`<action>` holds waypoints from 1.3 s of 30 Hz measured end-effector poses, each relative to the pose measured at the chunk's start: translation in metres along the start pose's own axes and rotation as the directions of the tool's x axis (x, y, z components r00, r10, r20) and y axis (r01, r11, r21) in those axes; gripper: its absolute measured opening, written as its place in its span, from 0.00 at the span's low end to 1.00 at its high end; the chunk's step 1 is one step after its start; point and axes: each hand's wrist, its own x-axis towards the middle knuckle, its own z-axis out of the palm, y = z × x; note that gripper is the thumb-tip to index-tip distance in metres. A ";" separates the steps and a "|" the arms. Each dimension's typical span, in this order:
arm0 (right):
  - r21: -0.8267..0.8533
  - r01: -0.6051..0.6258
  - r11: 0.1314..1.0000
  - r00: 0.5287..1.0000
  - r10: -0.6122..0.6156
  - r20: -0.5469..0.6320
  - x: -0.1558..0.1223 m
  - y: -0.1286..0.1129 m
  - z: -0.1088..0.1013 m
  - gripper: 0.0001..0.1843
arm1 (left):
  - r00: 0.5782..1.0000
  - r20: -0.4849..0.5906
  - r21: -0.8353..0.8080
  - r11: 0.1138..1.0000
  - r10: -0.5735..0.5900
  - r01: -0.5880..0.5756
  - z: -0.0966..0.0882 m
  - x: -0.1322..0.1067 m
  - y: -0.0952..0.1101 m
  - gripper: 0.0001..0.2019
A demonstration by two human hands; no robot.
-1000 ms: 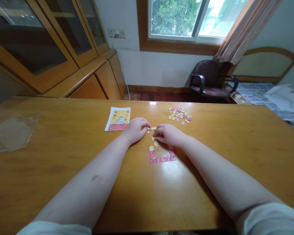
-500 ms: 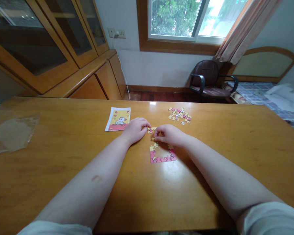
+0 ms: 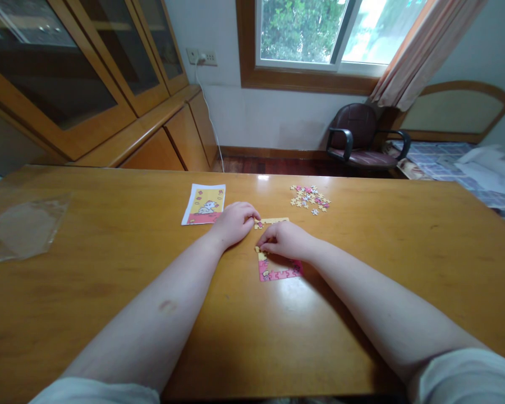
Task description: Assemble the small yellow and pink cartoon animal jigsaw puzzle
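My right hand [image 3: 288,240] pinches a small yellow puzzle piece [image 3: 257,249] at the upper left corner of the partly joined puzzle [image 3: 280,275]. That part has a pink lower edge and yellow at its left side; my right hand covers some of it. My left hand [image 3: 235,223] rests on the table with its fingers stretched out, fingertips at the left end of a yellow strip of joined pieces [image 3: 273,220]. Part of this strip is hidden behind my right hand. Beside my left hand lies a picture sheet [image 3: 204,205] showing a white animal on yellow and pink.
Loose puzzle pieces [image 3: 309,199] lie in a heap at the back right of the wooden table [image 3: 382,241]. On the far left is a clear plastic bag [image 3: 25,227]. Beyond the table stand an office chair [image 3: 357,134] and a wooden cabinet [image 3: 151,146].
My right hand has moved slightly left and toward me with the puzzle piece, down to the puzzle's left side, uncovering more of the yellow strip. My left hand has stayed in place.
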 end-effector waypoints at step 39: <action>-0.064 0.007 0.998 1.000 -0.006 0.016 -0.002 -0.007 -0.002 0.09 | 0.941 0.294 0.432 0.901 -0.170 0.028 0.039 -0.120 0.130 0.40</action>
